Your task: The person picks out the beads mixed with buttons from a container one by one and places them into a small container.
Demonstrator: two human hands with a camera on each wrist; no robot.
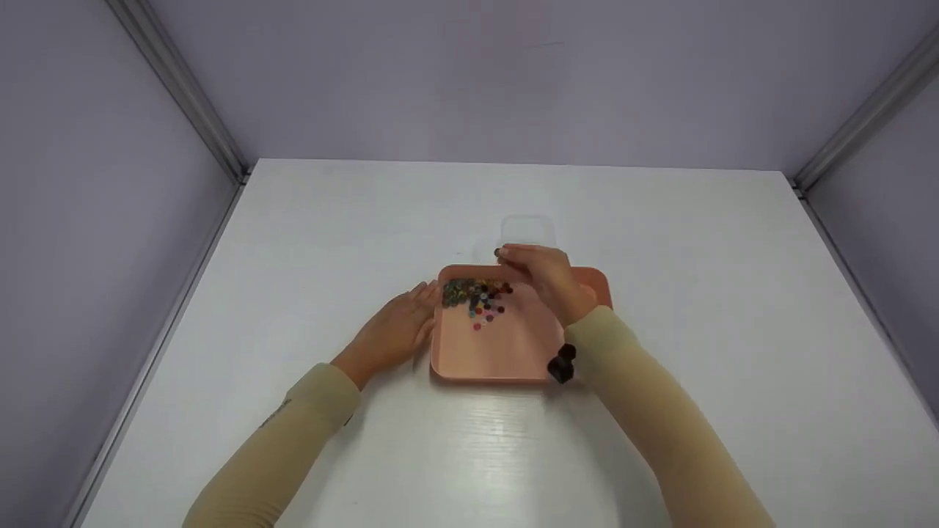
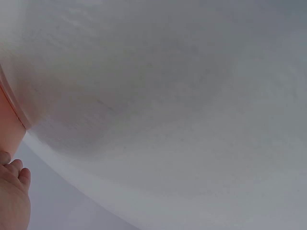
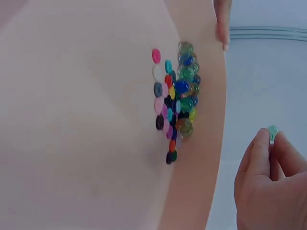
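White tabletop bears a pink tray (image 1: 506,359); right hand (image 1: 546,275) pinches a half-hidden marble (image 3: 273,132), left hand (image 1: 396,330) flat.

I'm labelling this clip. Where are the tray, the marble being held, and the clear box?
tray (image 1: 506,352), head view, bare floor.
marble (image 3: 273,132), right wrist view, top showing above the fingertips.
clear box (image 1: 528,229), head view, middle.

Small green glass marble (image 3: 273,131) pinched above pink tray's (image 1: 506,359) far rim
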